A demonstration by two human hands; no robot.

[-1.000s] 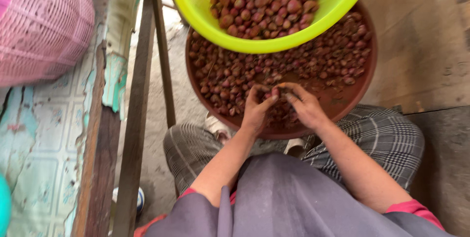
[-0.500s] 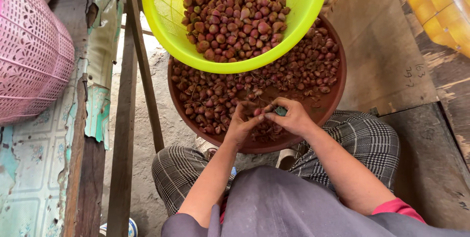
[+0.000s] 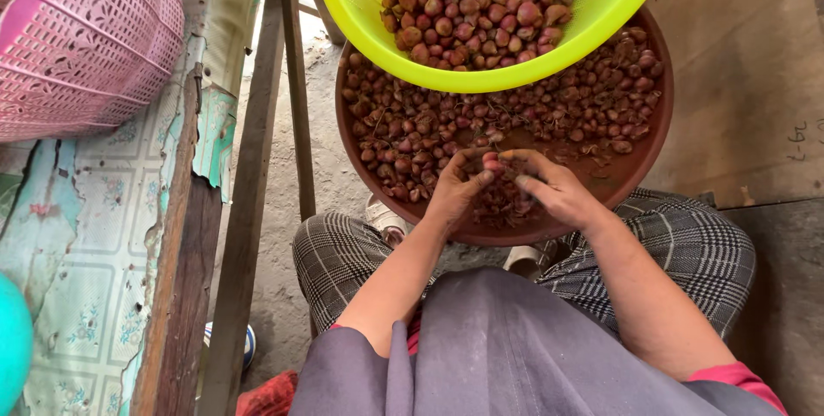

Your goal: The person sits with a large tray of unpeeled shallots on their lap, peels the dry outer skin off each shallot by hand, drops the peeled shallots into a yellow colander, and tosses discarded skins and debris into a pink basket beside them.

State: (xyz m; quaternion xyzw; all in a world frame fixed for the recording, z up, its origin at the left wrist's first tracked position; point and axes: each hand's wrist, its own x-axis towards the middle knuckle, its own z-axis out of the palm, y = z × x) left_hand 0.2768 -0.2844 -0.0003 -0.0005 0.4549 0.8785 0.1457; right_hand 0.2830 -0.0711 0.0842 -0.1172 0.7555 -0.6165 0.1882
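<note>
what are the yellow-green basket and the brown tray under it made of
The yellow-green basket looks like glossy moulded plastic: fine perforations, light glowing through its wall. The brown tray is smooth and matte with an even rim, probably plastic, though fired clay can't be ruled out.

Grey top worn, pink-red short sleeves showing at edges. Black-and-white checked trousers worn over knees. Left hand (image 3: 459, 188) and right hand (image 3: 554, 193) bare, forearms uncovered.

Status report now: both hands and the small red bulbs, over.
Left hand and right hand together pinch one red bulb. Over brown tray of bulbs. Yellow-green basket overlaps tray's far side.
</note>
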